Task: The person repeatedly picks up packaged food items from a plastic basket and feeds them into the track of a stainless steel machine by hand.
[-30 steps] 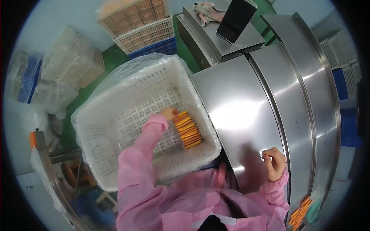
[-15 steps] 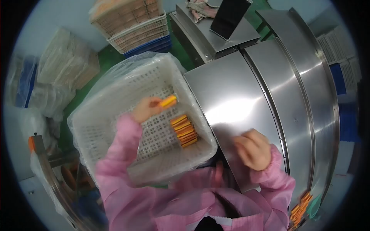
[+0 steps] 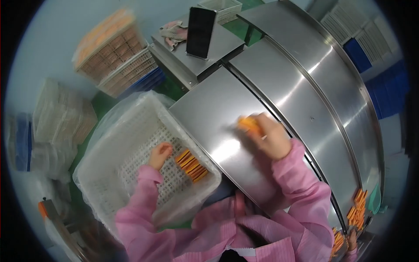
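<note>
My left hand (image 3: 160, 155) is inside the white plastic-lined crate (image 3: 107, 150), its fingers curled together with nothing seen in them. Just right of it, a row of orange-and-dark striped sticks (image 3: 191, 165) lies side by side on the crate floor, along the near right wall. Over the steel table (image 3: 205, 105), my right hand (image 3: 273, 137) is closed around some orange sticks (image 3: 250, 125). Motion blurs them, so I cannot tell how many there are.
A phone (image 3: 200, 32) stands upright on a steel ledge beside a cloth (image 3: 173, 33). Stacked crates (image 3: 109, 52) stand at the back left. At lower right lie more orange sticks (image 3: 358, 209), near a green scoop-like item (image 3: 374, 198) and another person's hand (image 3: 352, 240).
The stick in my left hand is gone from it, and that hand is now beside the row. My right hand went from empty to holding orange sticks. The view has turned right.
</note>
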Motion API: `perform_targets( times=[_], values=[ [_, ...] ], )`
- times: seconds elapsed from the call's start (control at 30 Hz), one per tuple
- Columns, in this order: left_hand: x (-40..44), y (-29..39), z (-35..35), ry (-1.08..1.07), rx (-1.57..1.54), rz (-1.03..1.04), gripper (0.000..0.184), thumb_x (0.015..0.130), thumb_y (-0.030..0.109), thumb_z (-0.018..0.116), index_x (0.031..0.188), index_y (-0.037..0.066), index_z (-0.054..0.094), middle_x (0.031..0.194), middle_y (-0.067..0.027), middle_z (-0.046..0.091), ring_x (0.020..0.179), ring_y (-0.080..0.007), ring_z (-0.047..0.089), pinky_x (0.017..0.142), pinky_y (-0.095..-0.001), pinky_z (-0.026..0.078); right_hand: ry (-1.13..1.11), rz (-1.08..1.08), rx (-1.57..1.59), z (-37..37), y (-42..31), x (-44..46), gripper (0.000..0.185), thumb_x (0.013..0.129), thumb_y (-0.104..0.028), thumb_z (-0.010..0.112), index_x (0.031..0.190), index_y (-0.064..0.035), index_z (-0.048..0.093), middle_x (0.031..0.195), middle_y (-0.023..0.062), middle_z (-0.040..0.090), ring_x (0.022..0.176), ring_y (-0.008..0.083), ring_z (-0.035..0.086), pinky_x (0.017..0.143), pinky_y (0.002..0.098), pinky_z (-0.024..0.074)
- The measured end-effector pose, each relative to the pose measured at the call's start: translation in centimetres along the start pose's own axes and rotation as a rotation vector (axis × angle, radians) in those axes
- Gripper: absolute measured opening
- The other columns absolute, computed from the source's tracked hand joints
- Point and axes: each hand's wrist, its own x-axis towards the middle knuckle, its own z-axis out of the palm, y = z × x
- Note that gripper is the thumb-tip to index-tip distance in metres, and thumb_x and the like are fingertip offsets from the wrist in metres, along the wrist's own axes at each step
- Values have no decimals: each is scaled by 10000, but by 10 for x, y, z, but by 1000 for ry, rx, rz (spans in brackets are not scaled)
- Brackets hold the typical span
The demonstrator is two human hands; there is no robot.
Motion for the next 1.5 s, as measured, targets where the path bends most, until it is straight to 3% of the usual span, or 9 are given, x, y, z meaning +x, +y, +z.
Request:
perform_targets(
  times=[0.1, 0.17, 0.37, 0.47, 0.6, 1.13, 1.37, 1.43, 1.5],
  values=[
    [22, -47, 8, -99, 384, -45, 459, 840, 283, 573, 1147, -48, 495, 1017, -164, 601, 937, -235, 586, 823, -319, 453, 145, 133, -167, -22, 68, -13, 294, 778, -133, 627, 1018, -9, 512, 841, 171, 550, 769, 331, 582, 632, 385, 476],
    [27, -58, 17, -185, 305, -109, 476, 829, 289, 584, 1162, -38, 491, 1052, -171, 587, 978, -244, 567, 850, -326, 439, 122, 248, -319, -24, 94, -28, 293, 779, -123, 618, 1029, -14, 510, 879, 168, 539, 803, 327, 564, 674, 391, 465],
    [38, -69, 11, -339, 204, -261, 547, 798, 282, 608, 1226, -17, 445, 1148, -177, 535, 1034, -248, 534, 872, -332, 426, 231, 252, -539, -17, 117, -52, 299, 765, -131, 622, 1027, -24, 526, 902, 156, 496, 828, 335, 513, 730, 379, 433],
    [36, -53, 9, -392, 149, -335, 587, 773, 261, 625, 1251, -10, 420, 1161, -166, 524, 1021, -236, 536, 848, -332, 438, 160, 333, -442, -16, 99, -36, 282, 769, -148, 620, 998, -28, 508, 869, 146, 468, 828, 325, 493, 706, 392, 422],
    [47, -52, 9, -458, 173, -411, 633, 716, 234, 668, 1253, 4, 424, 1145, -147, 532, 974, -211, 548, 792, -324, 456, 129, 202, -512, -6, 102, -28, 317, 766, -168, 626, 1020, -26, 502, 896, 149, 476, 861, 322, 484, 721, 395, 416],
    [47, -64, 19, -378, 447, -45, 594, 694, 282, 652, 1139, -78, 495, 1058, -228, 575, 984, -322, 551, 865, -342, 409, 135, 155, -329, -23, 67, -83, 300, 745, -33, 577, 1041, -24, 527, 921, 163, 536, 828, 370, 516, 724, 413, 414],
    [54, -69, 19, -432, 440, -59, 578, 699, 288, 652, 1125, -74, 506, 1054, -234, 578, 975, -325, 556, 868, -343, 410, 74, 64, -317, -8, 53, -75, 307, 744, -45, 583, 1049, -53, 543, 925, 149, 557, 845, 335, 530, 735, 401, 408],
    [52, -53, 23, -514, 550, -148, 671, 746, 277, 621, 1241, -103, 375, 1143, -254, 521, 1047, -311, 513, 909, -323, 387, 74, 62, -318, -7, 50, -77, 300, 742, -43, 584, 1040, -53, 548, 918, 144, 560, 836, 331, 534, 739, 398, 406],
    [50, -56, 23, -492, 502, -126, 673, 747, 270, 618, 1253, -96, 366, 1123, -243, 531, 1040, -303, 515, 896, -319, 396, 75, 64, -318, -5, 49, -79, 293, 740, -40, 585, 1030, -54, 553, 912, 138, 564, 827, 326, 538, 743, 395, 404]
  ],
)
